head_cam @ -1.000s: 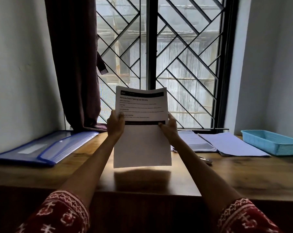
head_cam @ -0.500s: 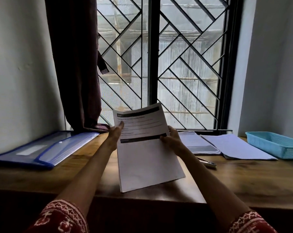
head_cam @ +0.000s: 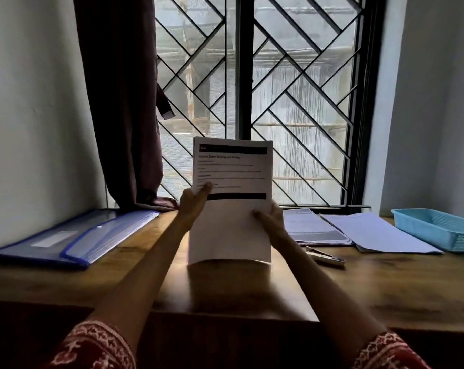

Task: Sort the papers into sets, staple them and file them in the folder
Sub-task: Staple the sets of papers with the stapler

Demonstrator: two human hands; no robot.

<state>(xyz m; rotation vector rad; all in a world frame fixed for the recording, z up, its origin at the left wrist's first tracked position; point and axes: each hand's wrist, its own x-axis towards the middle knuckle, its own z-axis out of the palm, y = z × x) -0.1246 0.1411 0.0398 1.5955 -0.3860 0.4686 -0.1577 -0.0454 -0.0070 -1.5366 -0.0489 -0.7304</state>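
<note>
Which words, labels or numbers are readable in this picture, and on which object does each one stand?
Held paper set: bold heading and body lines, too blurred to read.
Its top black band: small white mark, unreadable.
Paper stacks on the table: print too small to read.
Folder: pale label, no text legible.

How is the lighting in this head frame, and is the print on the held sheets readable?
Head view: backlit by the window, so the forearms and near desk edge go dark; the held papers, gripped by the left hand and right hand, cast a shadow toward the camera; the heading and body lines are too soft to read; wide-angle bending shows at the frame edges.
</note>
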